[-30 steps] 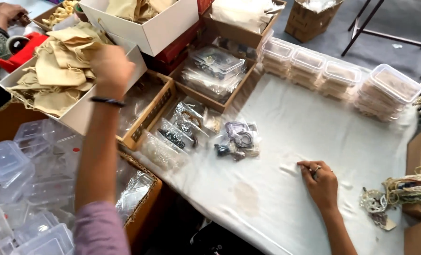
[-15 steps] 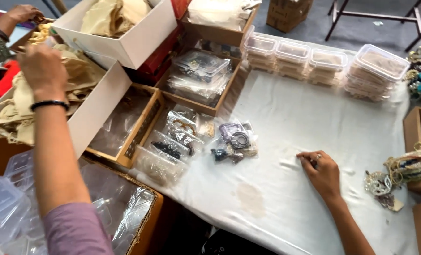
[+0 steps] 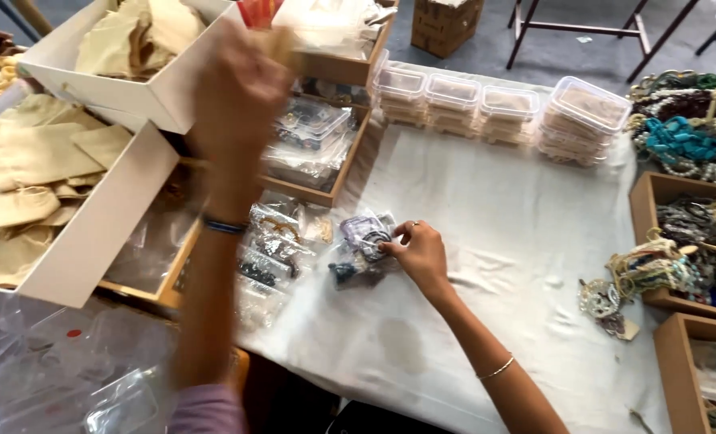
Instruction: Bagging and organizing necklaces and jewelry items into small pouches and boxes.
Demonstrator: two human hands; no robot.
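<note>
Right hand (image 3: 419, 253) pinches a clear packet of dark beads (image 3: 361, 245) on the white-clothed surface (image 3: 495, 209). Behind the packet, lidded clear boxes (image 3: 503, 112). Left hand (image 3: 237, 88), blurred, grip unclear.

- The table (image 3: 486, 209) is being covered by a white cloth, faintly stained near its front edge.
- Cream fabric pouches (image 3: 28, 169) are being held in white boxes (image 3: 101, 233).
- A dark blue band is being worn on the wrist of the left hand (image 3: 241, 96).
- A thin silver bracelet is being worn below the right hand (image 3: 422, 253).
- Purple and dark beads are being shown through the clear packet (image 3: 362, 241).
- Turquoise, white and brown beads (image 3: 683, 133) are being piled at the far right.
- The trays (image 3: 655, 193) are being seen in plain brown.
</note>
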